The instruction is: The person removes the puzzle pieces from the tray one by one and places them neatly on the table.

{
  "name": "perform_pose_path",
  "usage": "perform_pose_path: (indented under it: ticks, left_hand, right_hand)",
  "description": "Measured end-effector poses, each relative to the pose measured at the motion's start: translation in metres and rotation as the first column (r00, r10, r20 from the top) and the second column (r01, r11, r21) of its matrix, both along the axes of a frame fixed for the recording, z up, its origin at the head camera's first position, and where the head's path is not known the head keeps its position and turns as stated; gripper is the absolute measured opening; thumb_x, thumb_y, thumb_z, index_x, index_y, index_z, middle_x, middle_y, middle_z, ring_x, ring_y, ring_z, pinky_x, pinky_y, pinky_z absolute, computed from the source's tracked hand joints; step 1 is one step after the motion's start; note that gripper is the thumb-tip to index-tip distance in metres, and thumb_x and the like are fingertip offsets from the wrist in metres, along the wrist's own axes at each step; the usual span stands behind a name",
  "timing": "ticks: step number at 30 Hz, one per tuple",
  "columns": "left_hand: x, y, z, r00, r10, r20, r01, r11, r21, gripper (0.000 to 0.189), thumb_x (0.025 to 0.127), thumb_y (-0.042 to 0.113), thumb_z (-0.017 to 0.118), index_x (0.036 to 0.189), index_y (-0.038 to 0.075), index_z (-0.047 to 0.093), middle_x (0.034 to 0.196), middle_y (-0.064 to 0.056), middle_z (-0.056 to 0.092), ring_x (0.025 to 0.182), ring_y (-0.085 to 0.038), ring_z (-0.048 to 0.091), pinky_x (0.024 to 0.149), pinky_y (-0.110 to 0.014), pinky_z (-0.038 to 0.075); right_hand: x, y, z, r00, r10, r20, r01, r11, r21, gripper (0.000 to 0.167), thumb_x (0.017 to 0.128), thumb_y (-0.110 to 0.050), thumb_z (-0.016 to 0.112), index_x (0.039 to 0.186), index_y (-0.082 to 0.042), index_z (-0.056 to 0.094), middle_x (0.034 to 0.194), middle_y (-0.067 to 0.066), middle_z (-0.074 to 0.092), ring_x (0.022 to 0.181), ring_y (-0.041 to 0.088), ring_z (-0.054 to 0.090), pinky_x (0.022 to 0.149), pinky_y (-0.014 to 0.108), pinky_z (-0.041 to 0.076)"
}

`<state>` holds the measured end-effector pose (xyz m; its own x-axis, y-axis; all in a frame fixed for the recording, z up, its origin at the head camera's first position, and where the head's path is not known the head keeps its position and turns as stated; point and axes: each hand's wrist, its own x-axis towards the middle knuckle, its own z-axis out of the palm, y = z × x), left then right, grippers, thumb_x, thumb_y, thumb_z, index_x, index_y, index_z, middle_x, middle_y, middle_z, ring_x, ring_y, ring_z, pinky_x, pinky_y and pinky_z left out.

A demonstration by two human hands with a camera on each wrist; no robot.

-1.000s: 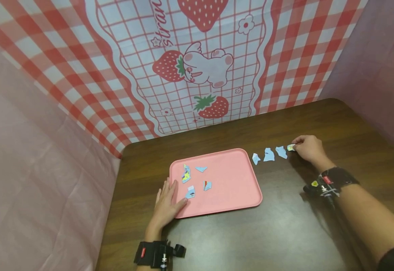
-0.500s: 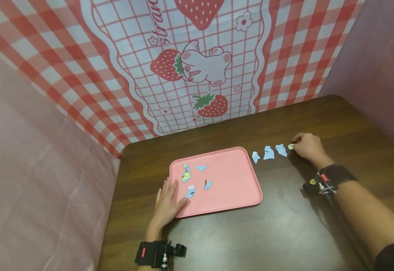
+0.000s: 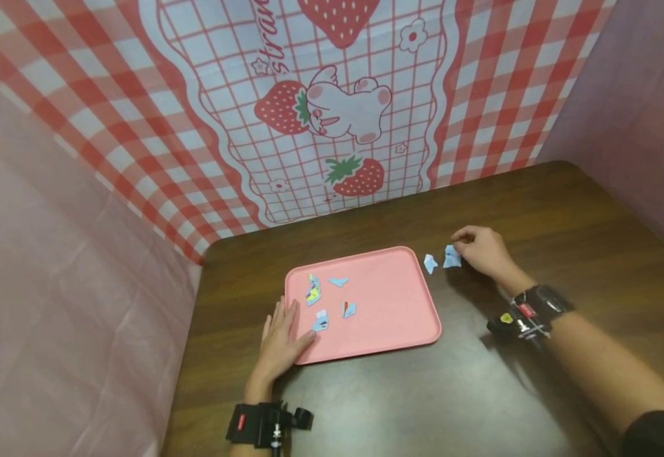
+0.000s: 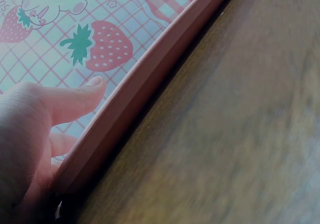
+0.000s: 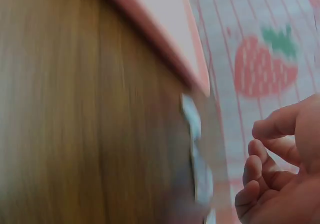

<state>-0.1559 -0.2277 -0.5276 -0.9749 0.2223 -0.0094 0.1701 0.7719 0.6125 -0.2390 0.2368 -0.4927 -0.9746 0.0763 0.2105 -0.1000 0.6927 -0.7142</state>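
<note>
My left hand (image 3: 279,343) rests on the left rim of a pink tray (image 3: 389,304), fingers extended and thumb over its near-left corner. In the left wrist view the thumb (image 4: 75,101) lies just inside the rim. My right hand (image 3: 483,252) hovers beside a jagged pale blue paper-like piece (image 3: 452,256) on the table, its fingertips overlapping that piece's edge in the head view. The right wrist view shows those fingers loosely curled, with nothing between thumb and fingertips. Another small jagged piece (image 3: 430,263) lies near the tray's far-right corner. The right hand hides the spots farther right along this row.
Several picture pieces lie on the tray's left half: a yellow-patterned one (image 3: 313,291), a plain blue one (image 3: 339,281), one with red (image 3: 348,310) and one with a dark mark (image 3: 320,321). A strawberry-print cloth (image 3: 360,178) hangs behind the brown table (image 3: 366,406).
My right hand has left the small yellow-marked piece at the row's right end and moved left, now covering the pieces there. My left hand and the tray have stayed in place.
</note>
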Motion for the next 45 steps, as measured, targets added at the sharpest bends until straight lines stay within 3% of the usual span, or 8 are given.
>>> perform_pose_path:
  ticks: [3,7,19,28,36,40,45]
  left_hand:
    - [0.0,0.001,-0.001,1.0,-0.002,0.004,0.001,1.0,0.018,0.092,0.088,0.051,0.071,0.157,0.003,0.033,0.167,-0.02,0.012,0.154,-0.037,0.009,0.121,-0.055,0.003]
    - [0.0,0.003,-0.002,1.0,-0.01,0.011,0.01,1.0,0.021,0.093,0.088,0.051,0.07,0.158,0.003,0.031,0.167,-0.019,0.012,0.154,-0.035,0.009,0.122,-0.054,0.002]
    - [-0.006,0.002,0.003,0.999,-0.031,-0.02,0.031,1.0,-0.003,0.09,0.09,0.051,0.069,0.157,0.002,0.033,0.166,-0.022,0.013,0.153,-0.037,0.009,0.121,-0.056,0.003]
    - [-0.003,0.0,0.004,1.0,-0.027,-0.009,0.027,1.0,0.0,0.09,0.089,0.05,0.069,0.156,0.001,0.034,0.166,-0.023,0.013,0.153,-0.038,0.01,0.121,-0.057,0.004]
    - [-0.003,-0.001,0.003,1.0,-0.028,-0.012,0.028,1.0,0.005,0.09,0.09,0.05,0.069,0.156,0.001,0.034,0.166,-0.023,0.013,0.153,-0.038,0.009,0.121,-0.057,0.003]
    - [-0.002,-0.002,0.002,1.0,-0.019,0.006,0.019,1.0,0.004,0.09,0.09,0.05,0.069,0.157,0.003,0.033,0.166,-0.021,0.011,0.154,-0.036,0.008,0.121,-0.056,0.002]
    - [-0.002,-0.002,0.002,1.0,-0.019,-0.001,0.019,1.0,0.012,0.09,0.089,0.05,0.07,0.157,0.002,0.033,0.166,-0.022,0.012,0.154,-0.037,0.009,0.121,-0.056,0.003]
  right_hand:
    - [0.002,-0.031,0.006,0.994,0.107,0.02,-0.107,0.994,-0.005,0.015,0.089,-0.006,0.067,0.1,0.002,0.074,0.086,0.012,0.072,0.077,0.021,0.062,0.068,0.033,0.047]
    - [0.007,-0.068,0.011,0.98,0.192,0.051,-0.191,0.981,-0.027,0.014,0.09,-0.005,0.066,0.1,0.001,0.074,0.083,0.008,0.07,0.075,0.02,0.061,0.066,0.032,0.047]
    - [0.017,-0.15,0.012,0.922,0.372,0.103,-0.366,0.928,-0.076,0.013,0.087,-0.007,0.072,0.098,0.0,0.074,0.08,0.002,0.065,0.074,0.017,0.058,0.069,0.033,0.048]
    - [0.025,-0.193,-0.007,0.914,0.351,0.204,-0.372,0.925,0.073,0.014,0.083,-0.02,0.082,0.089,-0.011,0.074,0.073,-0.004,0.062,0.069,0.014,0.054,0.065,0.031,0.045]
    - [0.037,-0.207,-0.009,0.908,0.353,0.226,-0.402,0.886,0.233,0.023,0.079,-0.024,0.086,0.093,-0.01,0.074,0.085,0.0,0.059,0.073,0.015,0.054,0.067,0.035,0.049]
    - [0.038,-0.211,-0.012,0.899,0.372,0.231,-0.421,0.879,0.224,0.018,0.081,-0.018,0.084,0.093,-0.012,0.072,0.085,-0.002,0.056,0.074,0.014,0.053,0.069,0.033,0.048]
    - [0.035,-0.212,-0.015,0.887,0.408,0.214,-0.435,0.895,0.098,0.022,0.079,-0.008,0.083,0.083,-0.014,0.063,0.077,-0.005,0.057,0.071,0.012,0.053,0.066,0.03,0.046]
